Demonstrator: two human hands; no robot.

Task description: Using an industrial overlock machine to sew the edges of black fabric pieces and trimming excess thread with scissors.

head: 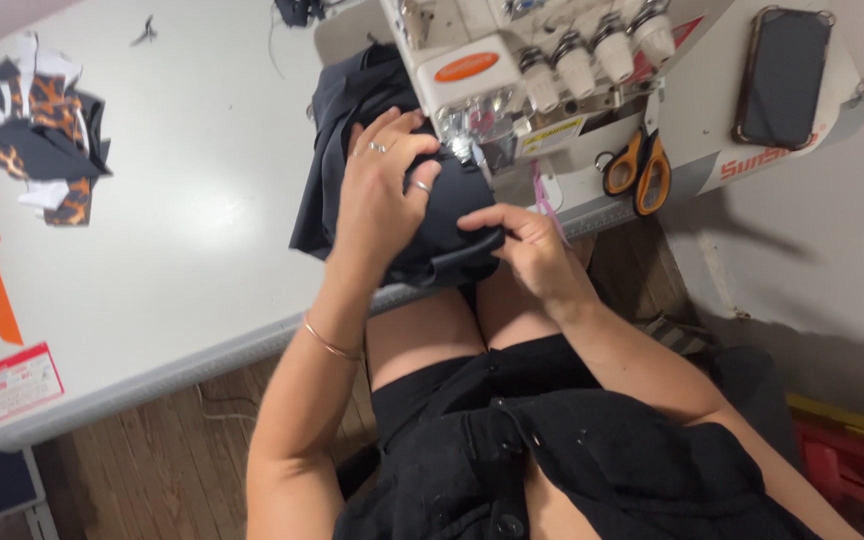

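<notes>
Two bare hands work a bundle of dark navy woven fabric (432, 215) bunched at the front edge of the white sewing table (192, 210), right under the needle area of the white overlock sewing machine (512, 70). The left hand (382, 190) lies spread over the top of the bundle, ringed fingers curled down and pressing it; the right hand (527, 245) pinches the folded lower edge between thumb and fingertips. The cloth looks soft, light and limp, likely to slide and sag, so its folded hem just ahead of the fingertips seems the surest hold. Beyond the right hand's fingers lie orange-handled scissors (640, 170) and a dark smartphone (782, 75); far past the left hand's knuckles sits a pile of leopard-print scraps (47, 130). No containers are in view.
</notes>
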